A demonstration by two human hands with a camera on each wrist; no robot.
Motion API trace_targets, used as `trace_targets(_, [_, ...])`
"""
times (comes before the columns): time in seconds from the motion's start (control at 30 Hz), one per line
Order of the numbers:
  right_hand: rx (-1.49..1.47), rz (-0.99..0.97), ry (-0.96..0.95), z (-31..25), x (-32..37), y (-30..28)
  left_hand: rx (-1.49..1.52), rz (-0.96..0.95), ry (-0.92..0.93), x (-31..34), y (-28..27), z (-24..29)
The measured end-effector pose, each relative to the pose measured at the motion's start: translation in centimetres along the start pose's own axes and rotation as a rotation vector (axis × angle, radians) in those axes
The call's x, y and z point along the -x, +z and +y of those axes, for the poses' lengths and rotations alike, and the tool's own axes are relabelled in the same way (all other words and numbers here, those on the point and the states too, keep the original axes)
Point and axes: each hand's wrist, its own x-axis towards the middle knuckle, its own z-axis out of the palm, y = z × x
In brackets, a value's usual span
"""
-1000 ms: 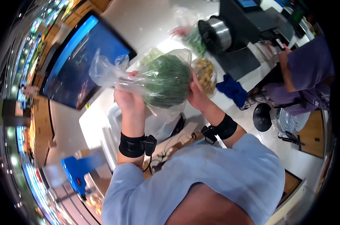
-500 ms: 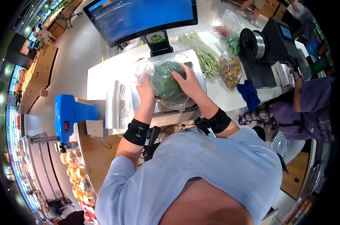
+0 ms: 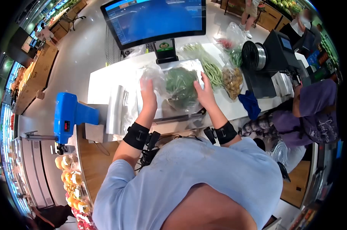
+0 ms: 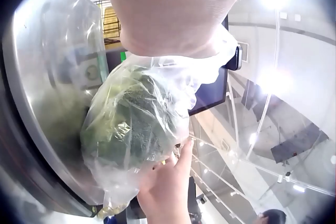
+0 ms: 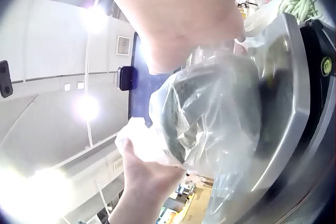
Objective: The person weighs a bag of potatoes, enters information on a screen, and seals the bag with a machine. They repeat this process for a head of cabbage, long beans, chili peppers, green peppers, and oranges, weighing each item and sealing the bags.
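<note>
A dark green head of broccoli [image 3: 180, 85] sits inside a clear plastic bag [image 3: 153, 73] on the metal scale plate [image 3: 196, 65]. The loose part of the bag bunches at the left. My left hand [image 3: 148, 99] is at this bunched plastic, its fingers extended upward and partly hidden by the film. On the other side my right hand [image 3: 206, 94] stands with thumb and fingers spread, fingertips right at the bag's edge. In the left wrist view the right hand [image 4: 167, 184] reaches up beside the bag. The right wrist view shows the left hand [image 5: 147, 174] with its thumb raised against the plastic.
A large screen [image 3: 158, 23] stands behind the scale. Green beans [image 3: 212, 73], a bag of small brownish-yellow produce [image 3: 232, 81] and a blue cloth [image 3: 250, 104] lie to the right. A plastic bag roll [image 3: 115, 109] and a blue device [image 3: 72, 115] are at the left.
The bagged broccoli was lifted between both hands and came down onto the scale. My right hand has since moved off its top to the right side, and the left hand's hold has loosened.
</note>
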Motion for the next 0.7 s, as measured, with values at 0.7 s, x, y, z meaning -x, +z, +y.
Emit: trace_targets(0.7, [0.048,0.390,0.101,4.9,2.2,-7.6,-1.464,0.139,0.993,-16.7,2.4,18.2])
